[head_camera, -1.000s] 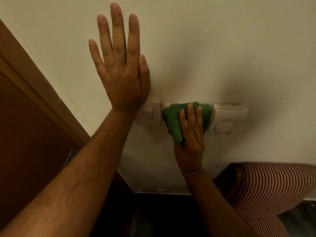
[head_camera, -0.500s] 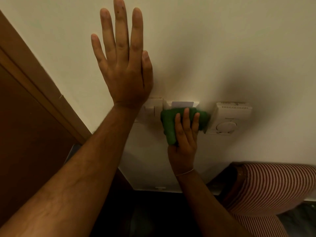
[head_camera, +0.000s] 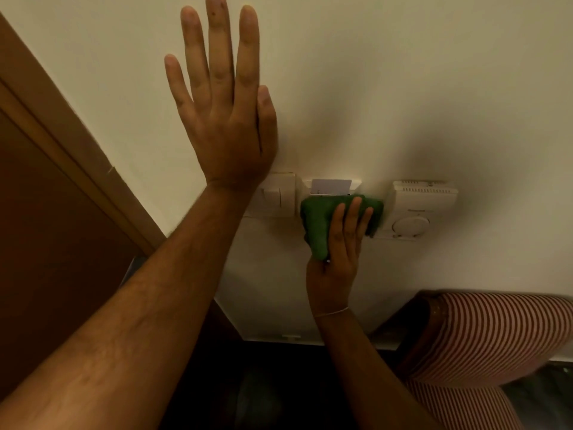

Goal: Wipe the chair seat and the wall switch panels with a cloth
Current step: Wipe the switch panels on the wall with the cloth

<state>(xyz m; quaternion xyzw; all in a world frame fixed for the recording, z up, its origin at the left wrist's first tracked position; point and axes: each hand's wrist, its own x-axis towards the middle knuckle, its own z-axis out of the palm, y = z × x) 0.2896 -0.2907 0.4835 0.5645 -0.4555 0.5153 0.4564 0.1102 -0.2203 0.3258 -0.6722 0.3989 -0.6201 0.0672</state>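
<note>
The right hand (head_camera: 336, 259) grips a folded green cloth (head_camera: 322, 223), fingers spread over its front and pressing it against the lower face of the middle wall panel (head_camera: 330, 184), the one with a white card (head_camera: 330, 187) standing in its top slot. The left hand (head_camera: 224, 119) holds nothing; it lies flat and open on the wall (head_camera: 403, 88) above the leftmost panel, apparently as a brace.

The likeliest slip is the cloth catching the card and nudging it out of its slot if the wipe travels upward. A sideways stroke could also press the rocker on the left switch panel (head_camera: 277, 193) or turn the dial on the thermostat (head_camera: 417, 209) just beside the cloth.

I count three wall units in a row: one switch panel, one card panel, one thermostat. There is one cloth, one card, and one striped chair (head_camera: 496, 333) at lower right, well below the panels. Part of a wooden door frame (head_camera: 77, 156) shows at left
</note>
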